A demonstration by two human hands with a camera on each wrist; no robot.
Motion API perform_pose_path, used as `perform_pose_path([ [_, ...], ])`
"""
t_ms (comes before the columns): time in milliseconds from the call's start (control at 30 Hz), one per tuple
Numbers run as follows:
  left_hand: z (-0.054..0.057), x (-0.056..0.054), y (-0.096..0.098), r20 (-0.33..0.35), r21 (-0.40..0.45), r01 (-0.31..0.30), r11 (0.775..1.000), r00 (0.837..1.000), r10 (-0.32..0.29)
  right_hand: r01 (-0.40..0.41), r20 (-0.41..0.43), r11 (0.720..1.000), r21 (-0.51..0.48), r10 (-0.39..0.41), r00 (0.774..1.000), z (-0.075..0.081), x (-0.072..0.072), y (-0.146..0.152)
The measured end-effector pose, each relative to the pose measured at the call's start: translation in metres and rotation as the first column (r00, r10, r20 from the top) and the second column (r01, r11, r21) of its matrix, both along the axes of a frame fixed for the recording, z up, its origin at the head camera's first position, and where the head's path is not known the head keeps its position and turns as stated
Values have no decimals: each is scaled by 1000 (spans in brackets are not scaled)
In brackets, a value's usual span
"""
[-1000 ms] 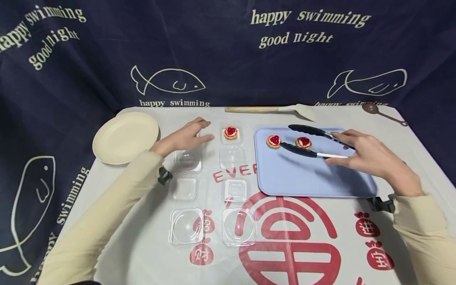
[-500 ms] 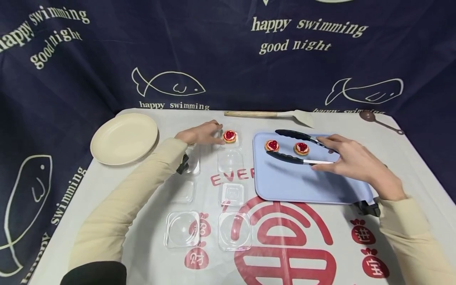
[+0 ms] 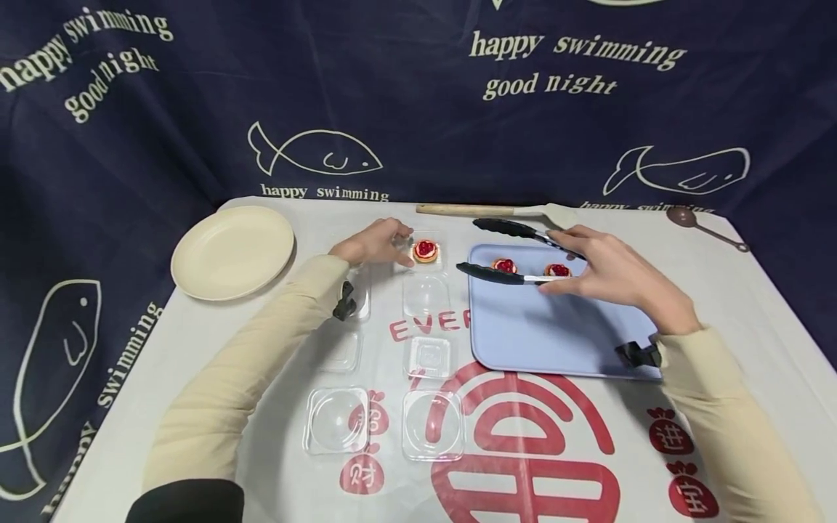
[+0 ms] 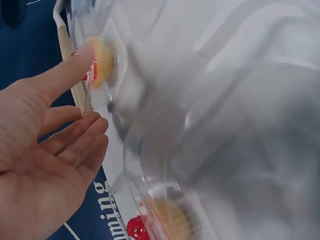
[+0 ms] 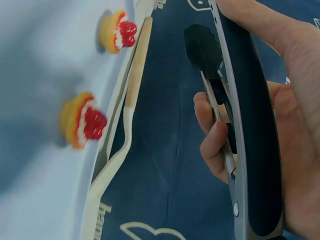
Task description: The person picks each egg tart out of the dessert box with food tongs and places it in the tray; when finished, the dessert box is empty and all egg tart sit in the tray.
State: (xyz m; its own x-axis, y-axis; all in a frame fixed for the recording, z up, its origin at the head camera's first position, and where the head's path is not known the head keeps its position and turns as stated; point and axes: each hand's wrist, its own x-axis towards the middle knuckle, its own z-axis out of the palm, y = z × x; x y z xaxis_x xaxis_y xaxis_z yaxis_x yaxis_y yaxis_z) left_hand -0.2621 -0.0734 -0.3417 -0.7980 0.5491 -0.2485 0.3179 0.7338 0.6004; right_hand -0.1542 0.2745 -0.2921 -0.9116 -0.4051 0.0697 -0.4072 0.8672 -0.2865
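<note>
My left hand (image 3: 373,245) is at the back clear plastic box (image 3: 434,263), its thumb and fingers about the left edges. A berry-topped tart (image 3: 425,251) sits in that box. In the left wrist view a second boxed tart (image 4: 170,220) shows; the left hand and arm cover its place in the head view. My right hand (image 3: 608,269) grips black-tipped tongs (image 3: 487,273), their jaws spread and nothing between them. The tongs are over the left back corner of a blue tray (image 3: 556,334), which bears two tarts (image 3: 504,266), partly covered by the tongs.
Several clear plastic boxes (image 3: 433,425) stand in two columns on the white tablecloth (image 3: 275,436). A cream plate (image 3: 232,253) lies at the left. Along the back edge lie a wooden-handled spatula (image 3: 467,210) and a brown spoon (image 3: 683,216).
My left hand has moved right to the boxed tart. My right hand has carried the spread tongs left, from over the tray tarts to past the tray's left edge.
</note>
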Motion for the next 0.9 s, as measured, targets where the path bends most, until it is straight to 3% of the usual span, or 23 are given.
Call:
perform_pose_path([
  [367, 3, 0, 3, 14, 8, -78, 997, 997, 78, -105, 66, 993, 50, 102, 993, 3, -47, -41],
  [500, 1, -1, 5, 53, 56, -118, 991, 992, 115, -145, 78, 987, 64, 140, 987, 1, -60, -51],
  [700, -1, 1, 5, 107, 105, -180, 978, 980, 169, -152, 109, 986, 64, 145, 983, -3, -72, -58],
  [900, -1, 1, 3, 116, 113, -194, 975, 977, 180, -159, 134, 983, 94, 146, 980, 0, -78, -66],
])
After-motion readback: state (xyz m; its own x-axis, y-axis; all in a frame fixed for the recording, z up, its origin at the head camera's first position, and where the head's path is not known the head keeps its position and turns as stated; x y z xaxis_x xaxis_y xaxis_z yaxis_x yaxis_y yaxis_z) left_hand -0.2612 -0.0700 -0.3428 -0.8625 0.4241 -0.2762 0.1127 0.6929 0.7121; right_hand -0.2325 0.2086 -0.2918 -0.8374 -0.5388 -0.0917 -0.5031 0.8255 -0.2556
